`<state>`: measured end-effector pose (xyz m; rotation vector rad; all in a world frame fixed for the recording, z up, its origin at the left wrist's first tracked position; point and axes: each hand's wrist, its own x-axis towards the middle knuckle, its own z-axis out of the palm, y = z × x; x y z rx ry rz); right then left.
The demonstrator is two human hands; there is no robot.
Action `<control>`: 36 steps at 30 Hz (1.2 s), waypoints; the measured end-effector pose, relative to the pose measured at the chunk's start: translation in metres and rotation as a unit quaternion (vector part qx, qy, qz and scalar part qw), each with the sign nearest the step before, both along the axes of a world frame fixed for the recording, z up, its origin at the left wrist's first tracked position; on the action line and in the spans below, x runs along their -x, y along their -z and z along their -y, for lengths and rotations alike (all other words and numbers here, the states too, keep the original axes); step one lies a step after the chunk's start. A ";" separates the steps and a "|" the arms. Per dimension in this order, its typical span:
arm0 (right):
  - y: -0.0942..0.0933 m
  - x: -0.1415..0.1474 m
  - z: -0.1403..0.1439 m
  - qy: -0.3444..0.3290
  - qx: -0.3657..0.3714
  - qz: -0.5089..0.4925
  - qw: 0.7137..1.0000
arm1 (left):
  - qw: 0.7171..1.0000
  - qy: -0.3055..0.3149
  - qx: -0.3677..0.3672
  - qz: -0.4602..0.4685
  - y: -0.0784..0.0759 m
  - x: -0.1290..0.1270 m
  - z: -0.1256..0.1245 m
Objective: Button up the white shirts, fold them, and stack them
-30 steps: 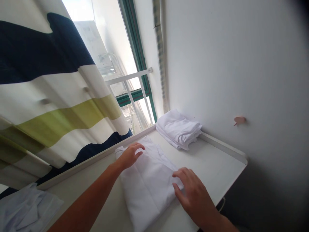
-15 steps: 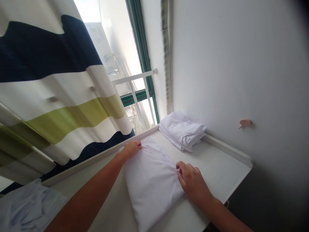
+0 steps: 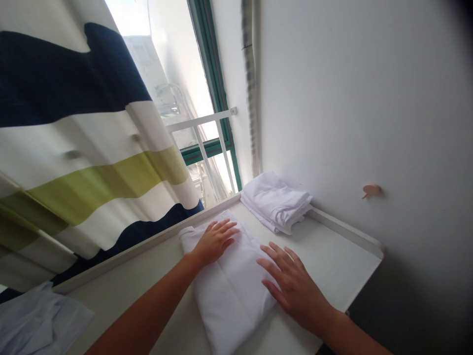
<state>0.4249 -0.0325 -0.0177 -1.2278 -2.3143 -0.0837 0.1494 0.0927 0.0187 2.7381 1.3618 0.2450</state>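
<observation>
Hands flat, fingers spread | left hand [image 3: 214, 241] and right hand [image 3: 293, 286] pressing folded white cloth [image 3: 231, 291] | folded stack [image 3: 275, 202] at 1 o'clock

both hands [image 3: 216, 241] [image 3: 290, 283] flat, fingers spread

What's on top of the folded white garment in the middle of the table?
Both hands lie flat on the folded white garment: left hand at its far end, right hand on its right edge. The cloth beneath them is hidden.

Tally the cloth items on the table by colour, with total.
White: 2, the folded garment under the left hand and right hand, and the folded stack by the wall.
Pale blue: 1, the crumpled cloth.
Total: 3.
</observation>
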 end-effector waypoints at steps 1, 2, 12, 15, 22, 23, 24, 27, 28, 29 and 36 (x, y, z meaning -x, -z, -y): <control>0.003 -0.003 -0.001 -0.029 0.013 0.025 0.999 | 1.000 0.020 0.018 -0.003 0.004 -0.001 0.001; 0.008 -0.005 -0.003 -0.047 0.030 0.046 0.997 | 0.999 0.031 0.041 -0.004 0.009 -0.001 0.001; 0.019 -0.018 -0.014 -0.092 0.134 0.070 0.984 | 0.997 0.045 0.068 -0.001 0.009 0.000 -0.004; 0.002 -0.023 -0.022 -0.146 0.148 0.052 0.977 | 0.999 0.053 -0.004 0.010 -0.012 0.004 0.023; 0.001 -0.022 -0.036 -0.222 0.247 0.052 0.942 | 0.993 0.060 0.098 0.005 0.003 0.033 0.073; 0.002 -0.021 -0.033 -0.219 0.253 0.054 0.941 | 0.992 0.060 0.113 0.011 0.009 0.037 0.077; 0.002 -0.020 -0.027 -0.214 0.255 0.057 0.941 | 0.990 0.061 0.124 0.019 0.013 0.041 0.081; 0.002 -0.018 -0.002 -0.206 0.229 0.076 0.948 | 0.987 0.081 0.131 0.036 0.013 0.046 0.096; 0.002 -0.018 0.008 -0.210 0.205 0.087 0.952 | 0.986 0.094 0.131 0.037 0.009 0.045 0.103; 0.002 -0.018 0.018 -0.217 0.170 0.099 0.956 | 0.985 0.110 0.131 0.036 0.005 0.045 0.112; -0.046 -0.028 0.059 -0.307 -0.043 0.148 0.939 | 0.990 0.137 -0.030 -0.013 0.001 0.066 0.176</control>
